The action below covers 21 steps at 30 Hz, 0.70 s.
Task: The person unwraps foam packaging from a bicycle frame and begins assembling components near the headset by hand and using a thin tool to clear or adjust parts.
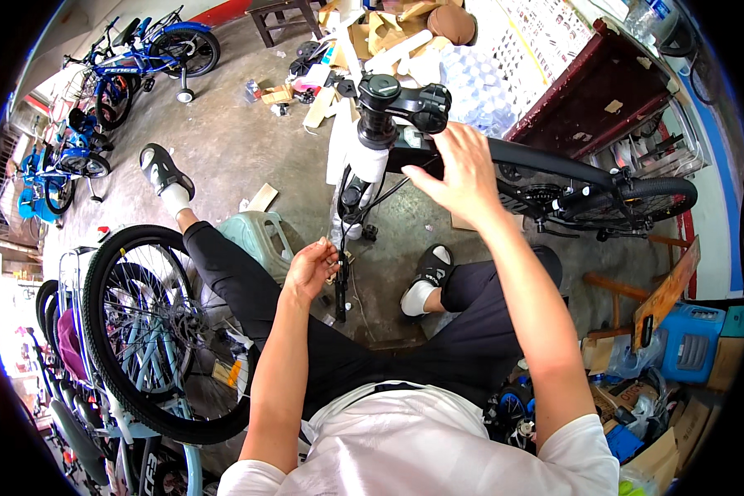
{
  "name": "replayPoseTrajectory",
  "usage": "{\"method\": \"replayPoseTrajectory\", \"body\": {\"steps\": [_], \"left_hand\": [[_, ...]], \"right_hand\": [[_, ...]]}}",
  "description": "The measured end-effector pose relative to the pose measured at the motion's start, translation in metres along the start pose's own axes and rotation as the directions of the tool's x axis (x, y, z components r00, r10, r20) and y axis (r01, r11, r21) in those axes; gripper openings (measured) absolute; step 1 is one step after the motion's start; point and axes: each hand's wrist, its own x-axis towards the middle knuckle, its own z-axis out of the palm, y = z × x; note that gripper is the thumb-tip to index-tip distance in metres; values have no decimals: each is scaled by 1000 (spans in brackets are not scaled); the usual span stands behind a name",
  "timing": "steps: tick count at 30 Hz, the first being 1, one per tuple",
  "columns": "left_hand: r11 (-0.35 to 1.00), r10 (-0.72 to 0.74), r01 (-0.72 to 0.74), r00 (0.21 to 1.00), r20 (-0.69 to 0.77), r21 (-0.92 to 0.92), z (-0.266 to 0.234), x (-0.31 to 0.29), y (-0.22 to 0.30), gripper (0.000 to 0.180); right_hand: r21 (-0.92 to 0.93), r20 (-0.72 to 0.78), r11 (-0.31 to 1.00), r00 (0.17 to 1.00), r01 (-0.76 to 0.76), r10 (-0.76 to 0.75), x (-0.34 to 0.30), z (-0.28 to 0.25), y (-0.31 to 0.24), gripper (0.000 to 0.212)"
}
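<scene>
Stem (408,102) is on the bike (554,162), front wheel looks yet to go in, right hand (465,172) is spread, can't tell if left hand (311,269) is gripping anything.

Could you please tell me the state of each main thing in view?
Left hand, fingers curled, grip unclear.
Right hand, open, thumb spread, near the stem.
Black bicycle, upright, white wrapping round its front tube.
Large wheel, standing upright.
Blue bicycle, upright, training wheel fitted.
Packaging, strewn on the floor.
Black shoes, worn.
</scene>
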Motion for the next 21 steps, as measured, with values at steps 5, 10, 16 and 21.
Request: {"method": "replayPoseTrajectory", "body": {"steps": [5,10,16,21], "left_hand": [[998,39,-39,999,4,-52,-2,-10,8,20],[993,56,-57,998,-15,-105,-2,-17,5,20],[997,29,-30,999,-17,-71,0,-30,-8,18],[998,-58,58,998,0,2,-4,-26,-23,19]], "right_hand": [[232,242,972,970,-38,-19,31,-20,35,57],[118,605,966,788,-228,112,59,-18,47,75],[156,532,973,845,-172,64,32,-26,34,64],[-83,659,993,742,-88,120,22,-40,17,46]]}}
